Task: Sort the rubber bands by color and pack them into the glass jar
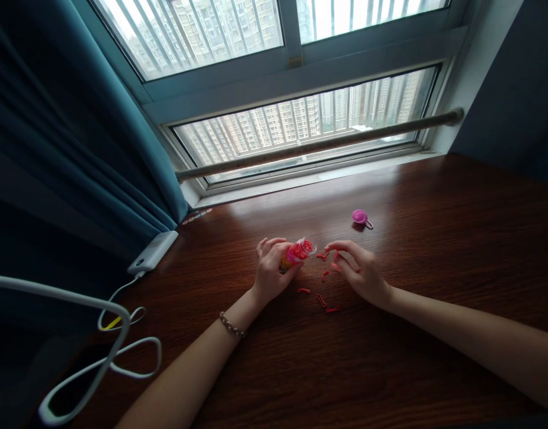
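Note:
My left hand (pixel 270 271) grips a small clear bottle (pixel 297 251) filled with red clips, tilted with its open mouth pointing right. My right hand (pixel 361 271) is just right of the mouth, its fingertips pinched together on a red clip (pixel 335 257). Several more red clips (pixel 321 299) lie scattered on the dark wooden table (pixel 390 369) between my two hands. A beaded bracelet (pixel 232 325) sits on my left wrist.
A pink cap (pixel 360 217) lies farther back on the table, right of centre. A white power bank (pixel 153 251) with a white cable (pixel 99 357) sits at the left edge by the teal curtain (pixel 77 137). A window with a rail (pixel 318 145) runs behind.

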Demonstrator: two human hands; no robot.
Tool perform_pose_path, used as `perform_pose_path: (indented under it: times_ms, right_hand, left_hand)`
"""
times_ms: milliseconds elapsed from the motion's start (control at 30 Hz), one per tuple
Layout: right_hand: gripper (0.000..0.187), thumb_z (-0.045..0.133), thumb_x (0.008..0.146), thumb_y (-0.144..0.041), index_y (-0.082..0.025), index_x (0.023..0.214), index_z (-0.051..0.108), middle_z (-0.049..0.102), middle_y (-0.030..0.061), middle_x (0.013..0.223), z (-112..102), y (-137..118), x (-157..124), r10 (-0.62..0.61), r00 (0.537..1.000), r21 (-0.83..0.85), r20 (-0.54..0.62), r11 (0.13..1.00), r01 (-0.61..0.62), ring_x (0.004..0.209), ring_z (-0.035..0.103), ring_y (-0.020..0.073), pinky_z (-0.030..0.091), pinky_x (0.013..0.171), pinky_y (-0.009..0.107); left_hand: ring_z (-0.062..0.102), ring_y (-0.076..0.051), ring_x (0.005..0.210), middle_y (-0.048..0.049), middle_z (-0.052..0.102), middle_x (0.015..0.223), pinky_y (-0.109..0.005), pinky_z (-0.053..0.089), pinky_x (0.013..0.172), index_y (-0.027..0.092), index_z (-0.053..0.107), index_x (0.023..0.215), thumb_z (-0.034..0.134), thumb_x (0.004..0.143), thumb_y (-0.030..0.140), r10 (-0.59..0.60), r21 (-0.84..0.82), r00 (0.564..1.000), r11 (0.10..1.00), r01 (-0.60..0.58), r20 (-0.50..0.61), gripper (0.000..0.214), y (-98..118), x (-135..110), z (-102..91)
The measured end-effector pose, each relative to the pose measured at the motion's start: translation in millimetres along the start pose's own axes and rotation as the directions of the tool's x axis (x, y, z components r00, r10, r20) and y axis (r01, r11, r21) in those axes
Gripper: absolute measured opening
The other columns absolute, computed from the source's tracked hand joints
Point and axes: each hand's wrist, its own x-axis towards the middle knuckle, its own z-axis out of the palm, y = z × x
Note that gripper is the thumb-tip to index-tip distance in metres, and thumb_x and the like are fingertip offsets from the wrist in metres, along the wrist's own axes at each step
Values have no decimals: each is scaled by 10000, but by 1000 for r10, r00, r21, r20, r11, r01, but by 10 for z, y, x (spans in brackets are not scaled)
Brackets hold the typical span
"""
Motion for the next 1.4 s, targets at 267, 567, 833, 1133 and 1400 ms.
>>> perform_pose_path:
  times_ms: [267,567,833,1133,1400]
  right_hand:
    - [338,522,809,-284,-199,1135,550,473,111,1274,115,225,-33,43,935,-243,352,969,47,1236,348,268,330,1001,484]
    - [210,450,847,-178,-190,956,629,636,66,984,61,-170,-94,-157,877,79,454,988,136,931,578,166,476,841,306]
    - [216,452,825,-154,-204,921,639,667,43,886,115,-53,-119,-27,918,63,395,998,2,819,617,169,505,758,308]
    - [555,621,734,-270,-219,1247,415,503,97,1231,86,-8,-36,-124,970,-37,210,990,135,1206,394,256,363,987,433]
    - [314,586,758,-294,-188,1045,512,598,82,989,44,198,53,131,985,-57,-116,989,-138,905,561,232,454,824,385]
  left_hand:
    - [505,-230,1008,-66,603,981,-441,289,969,185,534,978,623,714,337,-51,-3,998,999,51,-34,318,-7,4,4]
    - [498,-222,1011,-67,594,987,-433,300,968,183,527,980,624,721,341,-60,-21,997,998,59,-39,319,-12,7,3]
    - [489,-226,1069,-88,584,1092,-430,348,958,193,489,1082,606,747,286,-106,-178,994,979,101,-22,367,16,17,4]
    - [351,-276,1201,-92,462,1250,-467,312,1001,233,553,1102,600,757,353,-21,-418,971,900,122,239,368,388,38,-56]
    - [518,-145,607,-18,527,790,-264,439,538,191,550,1051,694,572,521,-229,-119,764,922,369,603,600,360,116,-248]
